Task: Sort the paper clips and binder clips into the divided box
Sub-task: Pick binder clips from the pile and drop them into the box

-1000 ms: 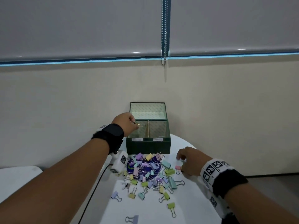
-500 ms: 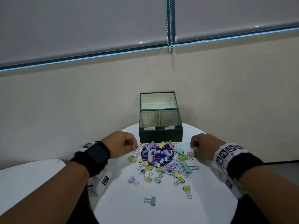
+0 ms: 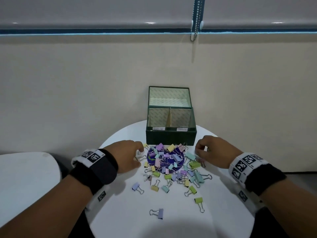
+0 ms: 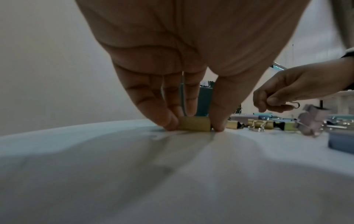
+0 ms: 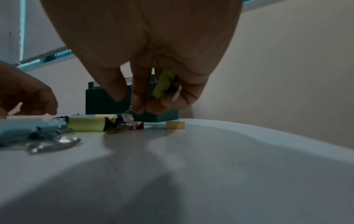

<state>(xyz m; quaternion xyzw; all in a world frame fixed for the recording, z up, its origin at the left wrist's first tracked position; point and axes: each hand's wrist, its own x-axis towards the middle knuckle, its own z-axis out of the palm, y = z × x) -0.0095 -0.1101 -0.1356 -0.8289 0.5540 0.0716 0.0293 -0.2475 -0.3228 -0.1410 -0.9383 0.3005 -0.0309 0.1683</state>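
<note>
Sitting at the back of the round white worktop (image 3: 120, 212), the green box (image 3: 170, 137) has its lid up. A wall splits it into two parts, and I cannot see anything in either part. Two small white labels (image 3: 158, 128) are on its front rim, but the writing is too blurry to read.

In front of the box lies a pile of clips (image 3: 169, 162) in many colours, on a purple disc (image 3: 151, 158) with blurry print. More clips are spread nearer the person.

The left hand (image 3: 127, 156) is at the pile's left edge. Its fingers (image 4: 166, 119) and thumb pinch a yellow clip (image 4: 194, 125) that sits on the worktop.

The right hand (image 3: 211, 152) is just right of the pile. Its curled fingers (image 5: 139, 97) hold a green clip (image 5: 162, 84), and maybe a second one.

Behind is a cream wall (image 3: 85, 83) and a grey blind (image 3: 103, 11) with a bead chain (image 3: 196, 18).
</note>
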